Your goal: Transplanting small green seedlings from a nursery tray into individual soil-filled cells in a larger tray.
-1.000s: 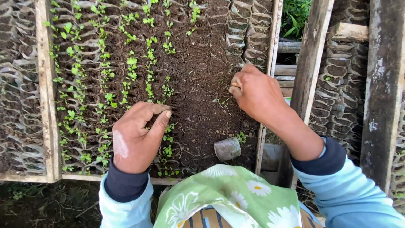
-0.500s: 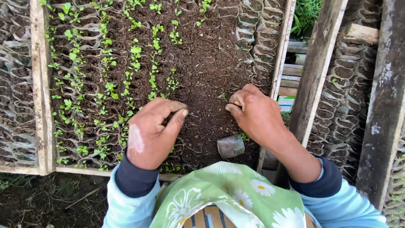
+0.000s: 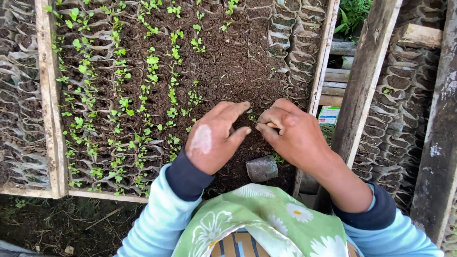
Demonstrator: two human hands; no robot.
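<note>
Tiny green seedling (image 3: 251, 117) at centre of frame, over dark crumbly soil (image 3: 228, 71) in the wooden-framed nursery bed (image 3: 47, 95), between the two hands' fingertips. Left hand (image 3: 214, 138) at 7 o'clock of it, fingers half curled, thumb extended, nothing clearly gripped. Right hand (image 3: 290, 133) at 4 o'clock, fingers pinched shut on something thin, cannot tell what. Small soil-filled plastic pouch (image 3: 262, 168) at 6 o'clock. Rows of green sprouts (image 3: 119, 104) toward 9 o'clock. Weathered wooden plank (image 3: 362, 81) at 3 o'clock.

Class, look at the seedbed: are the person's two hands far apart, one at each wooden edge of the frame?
No. The left hand and right hand sit close together over the dark soil near the bed's middle, fingertips almost meeting.
</note>
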